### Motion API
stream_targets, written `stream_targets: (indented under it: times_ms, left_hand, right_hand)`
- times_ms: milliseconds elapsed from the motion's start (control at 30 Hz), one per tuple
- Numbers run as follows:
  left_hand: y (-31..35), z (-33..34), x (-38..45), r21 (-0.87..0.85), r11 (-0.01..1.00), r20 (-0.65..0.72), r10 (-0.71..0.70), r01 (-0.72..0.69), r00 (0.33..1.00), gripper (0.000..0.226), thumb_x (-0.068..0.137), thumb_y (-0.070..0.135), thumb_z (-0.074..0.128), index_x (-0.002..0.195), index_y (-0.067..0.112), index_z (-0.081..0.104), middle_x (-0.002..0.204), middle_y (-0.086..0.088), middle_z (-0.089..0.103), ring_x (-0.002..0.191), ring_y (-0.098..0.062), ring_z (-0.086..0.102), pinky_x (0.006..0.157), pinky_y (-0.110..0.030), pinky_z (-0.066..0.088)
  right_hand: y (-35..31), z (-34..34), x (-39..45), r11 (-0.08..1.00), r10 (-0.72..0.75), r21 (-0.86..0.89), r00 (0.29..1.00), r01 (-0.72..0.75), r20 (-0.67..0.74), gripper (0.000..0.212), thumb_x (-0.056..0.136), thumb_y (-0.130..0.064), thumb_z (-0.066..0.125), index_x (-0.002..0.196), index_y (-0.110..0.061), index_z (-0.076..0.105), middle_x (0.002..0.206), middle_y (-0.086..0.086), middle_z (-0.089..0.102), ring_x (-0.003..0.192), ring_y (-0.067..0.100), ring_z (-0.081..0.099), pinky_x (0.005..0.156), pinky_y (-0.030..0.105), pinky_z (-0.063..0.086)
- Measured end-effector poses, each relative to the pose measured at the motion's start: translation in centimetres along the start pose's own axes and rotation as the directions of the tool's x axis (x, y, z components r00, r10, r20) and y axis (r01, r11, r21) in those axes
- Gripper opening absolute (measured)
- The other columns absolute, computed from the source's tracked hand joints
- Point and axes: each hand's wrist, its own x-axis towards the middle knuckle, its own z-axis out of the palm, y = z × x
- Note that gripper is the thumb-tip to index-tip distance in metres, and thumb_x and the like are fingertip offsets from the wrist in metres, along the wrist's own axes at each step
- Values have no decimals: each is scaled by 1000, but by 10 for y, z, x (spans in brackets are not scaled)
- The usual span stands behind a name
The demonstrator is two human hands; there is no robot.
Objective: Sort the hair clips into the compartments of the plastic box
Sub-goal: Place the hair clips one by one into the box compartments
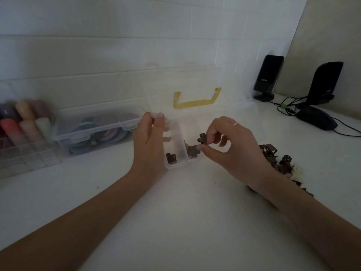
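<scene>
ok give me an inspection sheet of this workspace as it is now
surface: white table, dim light
job's things: clear plastic box open, yellow handle on its lid; square clip in left compartment; flower clips in the next; loose clip pile on the right
clutter: closed clear case of coloured items, tray of pastel pieces on the left
grippers: left hand holds the box edge; right hand pinches a flower clip
cables: black wires by the mouse
surroundings: white wall, two black speakers
</scene>
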Motion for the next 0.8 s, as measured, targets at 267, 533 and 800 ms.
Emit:
stream_targets:
  times_ms: [267,533,800]
  left_hand:
    - [1,2,-2,-1,1000,12,23,-23,1000,24,88,37,46,66,40,55,87,3,60,93,-28,60,79,-49,55]
    - [2,1,-2,7,1000,23,13,-13,1000,24,88,37,46,66,40,55,85,5,59,92,-27,61,81,-50,55]
    - [1,2,-2,-21,1000,28,6,-5,1000,16,88,35,46,75,26,51,87,3,58,91,-24,60,79,-46,54]
  right_hand:
    - [5,11,-1,967,-149,-208,989,145,-6,13,78,-7,71,83,-14,61,88,-3,58,81,9,47,70,21,41]
    - [3,8,0,949,-153,-268,985,168,75,28,87,-26,62,113,-23,52,103,-7,65,102,14,49,86,39,44]
    - [3,9,0,956,-121,-269,993,118,8,12,81,-32,67,81,-22,62,117,-6,60,108,15,47,86,37,42]
